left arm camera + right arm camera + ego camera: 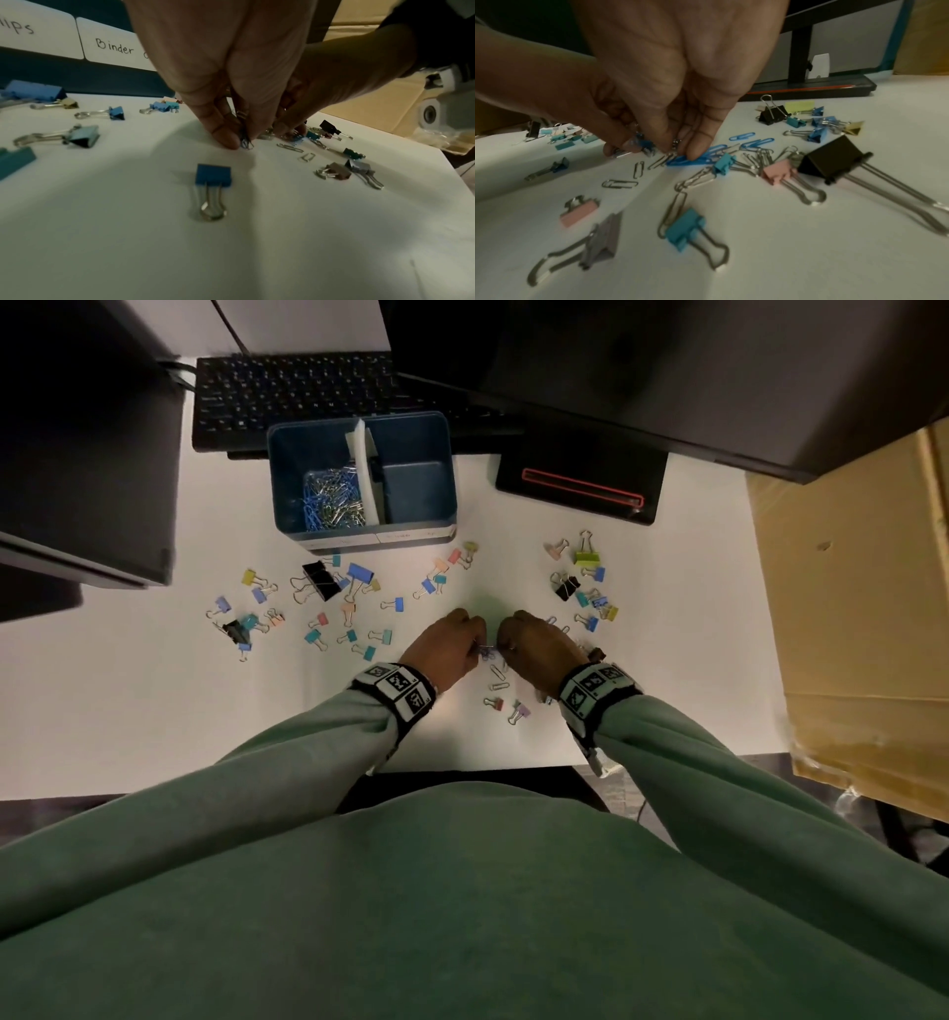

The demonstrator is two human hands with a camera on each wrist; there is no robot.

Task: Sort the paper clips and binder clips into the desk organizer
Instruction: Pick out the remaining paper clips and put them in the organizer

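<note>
The blue desk organizer [362, 534] stands at the back of the white desk; its left compartment holds a heap of paper clips [331, 498], and its right one looks bare. My left hand [475, 649] pinches a small bunch of paper clips [245, 140] with their ends on the desk. Close beside it, my right hand [506, 650] pinches blue paper clips [693, 161] lying on the desk, seen in the right wrist view under the right hand [680, 152]. Loose silver paper clips [620, 183] and coloured binder clips [321, 580] lie all around.
Labels on the organizer front [110, 44] read "…lips" and "Binder". A keyboard [292, 392] lies behind it and a black monitor base [580, 480] at the back right. A cardboard box [862, 608] stands to the right. The desk's front edge [154, 791] is near my body.
</note>
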